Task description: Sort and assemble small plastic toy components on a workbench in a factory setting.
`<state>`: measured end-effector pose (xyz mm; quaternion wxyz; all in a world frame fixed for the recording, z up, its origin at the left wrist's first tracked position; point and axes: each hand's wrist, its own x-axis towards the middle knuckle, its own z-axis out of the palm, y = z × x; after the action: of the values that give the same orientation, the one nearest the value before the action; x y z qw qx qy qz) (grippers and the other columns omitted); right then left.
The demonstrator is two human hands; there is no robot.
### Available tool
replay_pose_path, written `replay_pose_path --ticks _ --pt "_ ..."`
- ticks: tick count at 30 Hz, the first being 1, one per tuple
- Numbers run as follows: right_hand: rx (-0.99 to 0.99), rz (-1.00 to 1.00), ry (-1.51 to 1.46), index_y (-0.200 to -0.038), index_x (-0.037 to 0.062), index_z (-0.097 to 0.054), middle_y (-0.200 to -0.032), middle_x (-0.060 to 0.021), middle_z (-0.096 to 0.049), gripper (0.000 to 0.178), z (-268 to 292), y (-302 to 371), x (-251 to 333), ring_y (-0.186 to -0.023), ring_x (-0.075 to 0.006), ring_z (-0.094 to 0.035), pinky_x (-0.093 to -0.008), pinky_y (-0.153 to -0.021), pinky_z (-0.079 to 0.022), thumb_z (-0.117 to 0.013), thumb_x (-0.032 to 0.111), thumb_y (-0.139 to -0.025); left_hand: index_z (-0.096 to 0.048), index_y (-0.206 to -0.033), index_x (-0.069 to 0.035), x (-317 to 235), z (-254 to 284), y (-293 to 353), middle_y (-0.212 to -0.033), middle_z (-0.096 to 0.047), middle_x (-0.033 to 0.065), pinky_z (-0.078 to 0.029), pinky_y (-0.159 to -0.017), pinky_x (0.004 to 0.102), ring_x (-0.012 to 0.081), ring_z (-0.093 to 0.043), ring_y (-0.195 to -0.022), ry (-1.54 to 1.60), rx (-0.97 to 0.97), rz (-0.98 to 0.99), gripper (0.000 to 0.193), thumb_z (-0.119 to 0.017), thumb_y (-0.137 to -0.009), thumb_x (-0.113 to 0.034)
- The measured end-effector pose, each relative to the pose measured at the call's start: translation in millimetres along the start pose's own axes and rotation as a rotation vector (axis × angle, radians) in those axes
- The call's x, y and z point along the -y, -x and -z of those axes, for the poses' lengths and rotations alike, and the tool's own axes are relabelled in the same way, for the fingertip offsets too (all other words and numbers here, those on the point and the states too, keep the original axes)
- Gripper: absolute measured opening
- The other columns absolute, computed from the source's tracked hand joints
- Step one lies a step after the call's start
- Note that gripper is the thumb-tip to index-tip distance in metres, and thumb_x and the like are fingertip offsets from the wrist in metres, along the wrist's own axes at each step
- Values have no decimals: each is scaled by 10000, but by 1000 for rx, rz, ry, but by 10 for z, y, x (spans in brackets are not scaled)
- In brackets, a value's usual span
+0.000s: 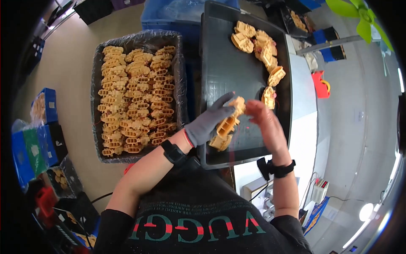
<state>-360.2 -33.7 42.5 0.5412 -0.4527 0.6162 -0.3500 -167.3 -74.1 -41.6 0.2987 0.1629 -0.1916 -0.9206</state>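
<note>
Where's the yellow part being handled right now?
In the head view, centre: the yellow part sits between the gloved left hand and bare right hand, above the black tray.

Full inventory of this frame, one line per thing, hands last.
Black tray: one, centre, in front of the person.
Loose tan plastic parts: around ten, along the tray's right side.
Lined bin: one, dark with clear film, left of the tray.
Stacked tan parts: many, filling the bin.
Blue crates: several, far left.
Red object: one, right of the tray.
Green fan blades: top right.
Held tan parts: a few, between both hands.
Left hand: grey glove, gripping the held parts.
Right hand: bare, touching them.
</note>
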Motion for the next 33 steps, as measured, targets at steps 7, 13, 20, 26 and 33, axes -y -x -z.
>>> replay_pose_path --ticks 7,13,20,26,33 --pt "466 229 1021 -1254 132 -527 -1236 -101 -520 628 -130 -119 -622 -1181 -310 -479 -447 -966 -394 -789 254 -696 -350 -1433 -133 -307 226 328 -1156 -550 60 -528 -871 373 195 -594 -1019 269 36 -65 619 -452 -955 -512" --pt "534 51 1298 -1134 130 -592 -1116 -92 -542 562 -276 -207 -713 -1095 -317 -519 -456 -855 -460 -801 345 -658 -342 -1440 -156 -366 334 741 -1155 -564 65 -529 -876 408 201 -600 -1026 321 -44 -215 604 -440 -959 -507" --pt "443 -255 1010 -1005 26 -603 -913 -181 -661 466 -54 -156 -473 -870 -329 -641 -389 -767 -497 -735 379 -731 -388 -1388 -180 -379 437 1091 -1152 -548 48 -472 -971 419 219 -574 -1070 396 -54 -262 530 -571 -934 -385" --pt "57 11 602 -1021 -12 -550 -879 -161 -644 414 -754 -7 222 -799 -258 -638 -336 -736 -501 -716 309 -818 -327 -1405 -199 -452 317 1273 -1124 -523 11 -481 -945 437 198 -558 -1083 318 -295 -308 625 -661 -877 -199" --pt "-55 332 776 -1119 -3 -512 -946 -188 -624 422 -1595 -38 425 -916 -361 -587 -422 -803 -473 -685 273 -851 -175 -1474 -158 -408 220 1252 -1159 -513 32 -474 -882 296 125 -550 -1047 173 -352 -385 808 -684 -850 -86"
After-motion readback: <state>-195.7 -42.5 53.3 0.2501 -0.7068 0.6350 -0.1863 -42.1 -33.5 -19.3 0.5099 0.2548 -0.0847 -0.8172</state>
